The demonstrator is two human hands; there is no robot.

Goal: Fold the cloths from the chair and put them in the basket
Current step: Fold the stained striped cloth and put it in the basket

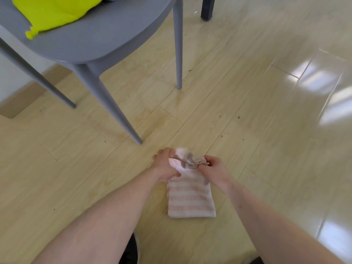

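Observation:
A pink-and-white striped cloth (190, 199) lies on the wooden floor in front of me, folded into a narrow rectangle. My left hand (165, 165) grips its far left corner, and my right hand (213, 168) pinches the bunched far right corner; the far edge is lifted off the floor. A bright yellow-green cloth (51, 14) lies on the seat of the grey chair (106, 35) at the upper left. No basket is in view.
The chair's grey legs (112, 105) stand on the floor just beyond my hands. A dark furniture leg (207, 8) is at the top. A dark shoe (131, 248) shows at the bottom edge. Glossy floor stretches to the right.

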